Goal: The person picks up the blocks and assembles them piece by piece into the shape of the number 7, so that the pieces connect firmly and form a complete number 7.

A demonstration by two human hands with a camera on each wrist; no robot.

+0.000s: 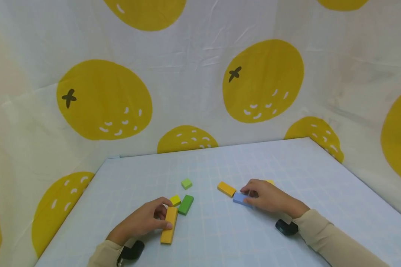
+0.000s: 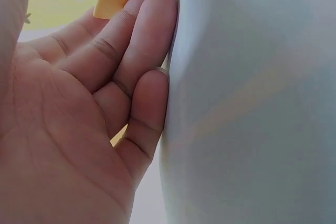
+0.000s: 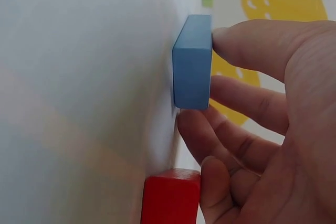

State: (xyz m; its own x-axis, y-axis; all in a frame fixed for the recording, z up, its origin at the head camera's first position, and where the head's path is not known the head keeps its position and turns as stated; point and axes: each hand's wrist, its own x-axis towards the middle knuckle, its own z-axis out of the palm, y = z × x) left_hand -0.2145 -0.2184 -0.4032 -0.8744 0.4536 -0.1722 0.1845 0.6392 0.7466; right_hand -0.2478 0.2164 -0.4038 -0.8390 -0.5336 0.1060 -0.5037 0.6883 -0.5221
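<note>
My left hand (image 1: 147,218) grips a long orange-yellow block (image 1: 169,231), thumb on its top and fingers on its far side. In the left wrist view a corner of that block shows between the fingers, and the fingertips rest along the tabletop. Just past it lie a dark green block (image 1: 186,205) and a small yellow block (image 1: 175,200). My right hand (image 1: 270,196) pinches a blue block (image 3: 192,77) with thumb and index finger, low at the table. An orange block (image 1: 226,188) lies end-on against the blue one. Below the little finger stands a red block (image 3: 172,198).
A small light green block (image 1: 186,184) sits farther back. Part of another yellow block (image 1: 270,182) peeks out behind the right hand. The pale checked table (image 1: 217,237) meets a hanging cloth (image 1: 187,92) with yellow fruit prints at its back and sides.
</note>
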